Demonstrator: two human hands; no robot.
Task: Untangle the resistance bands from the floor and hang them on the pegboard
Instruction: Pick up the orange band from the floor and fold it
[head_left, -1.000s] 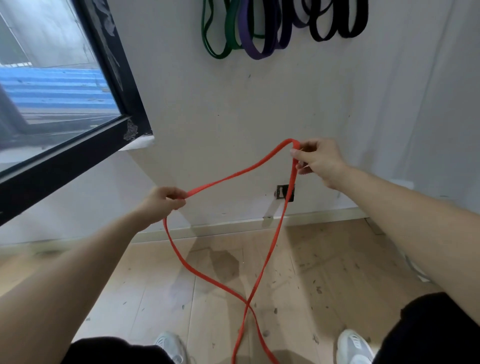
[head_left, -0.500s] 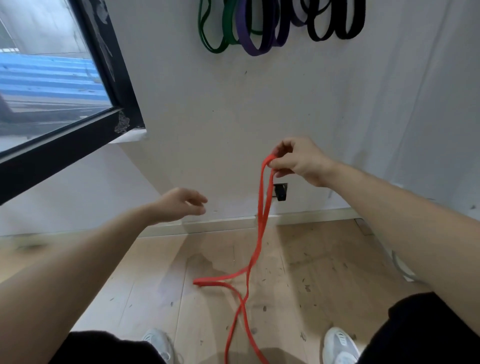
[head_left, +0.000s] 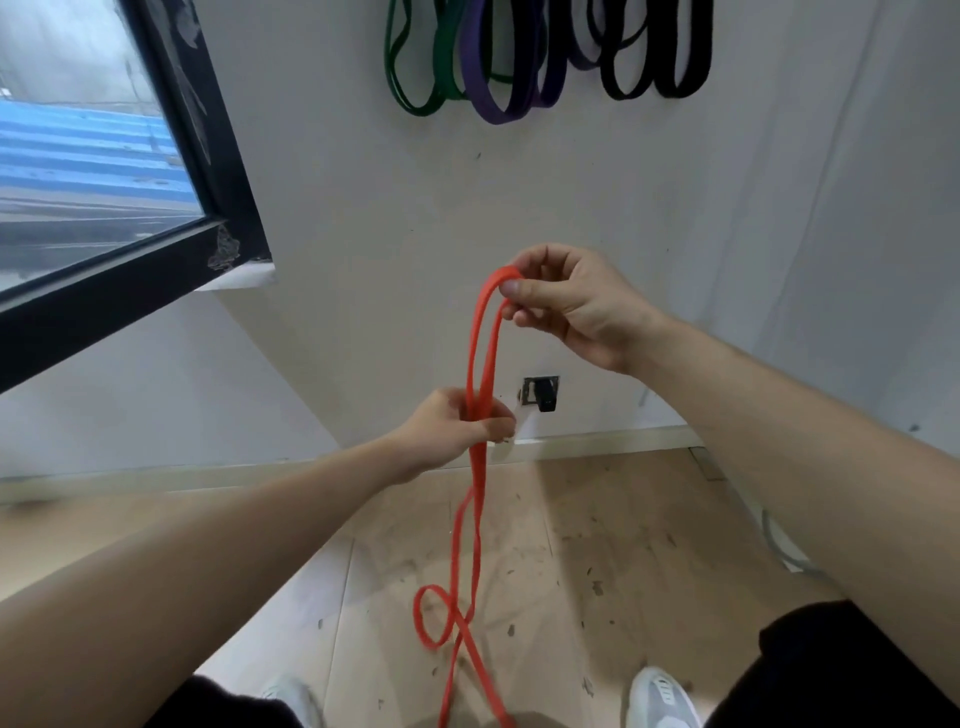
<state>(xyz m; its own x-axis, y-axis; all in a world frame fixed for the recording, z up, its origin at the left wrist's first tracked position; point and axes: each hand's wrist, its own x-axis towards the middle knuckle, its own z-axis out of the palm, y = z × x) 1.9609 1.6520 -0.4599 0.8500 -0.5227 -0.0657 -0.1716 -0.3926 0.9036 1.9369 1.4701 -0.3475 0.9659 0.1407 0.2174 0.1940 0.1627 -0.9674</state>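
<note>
A long red resistance band (head_left: 479, 343) hangs doubled in front of me. My right hand (head_left: 566, 306) pinches its top fold between thumb and fingers. Lower down, my left hand (head_left: 457, 428) is closed around both strands. Below that hand the red band runs down to the floor, where it curls into a small twisted loop between my feet. High on the white wall hang a green band (head_left: 415, 78), a purple band (head_left: 498, 88) and a black band (head_left: 654, 73); their hooks are cut off by the frame's top edge.
A black-framed window (head_left: 171, 218) fills the upper left, its sill corner jutting out. A wall socket (head_left: 541, 392) sits just above the skirting board. The wooden floor (head_left: 597, 561) is scuffed. My two light shoes (head_left: 662, 699) stand at the bottom edge.
My left hand let go of the band, which dropped and hung from my right hand. The left hand has now closed on both strands lower down. My right hand stayed raised.
</note>
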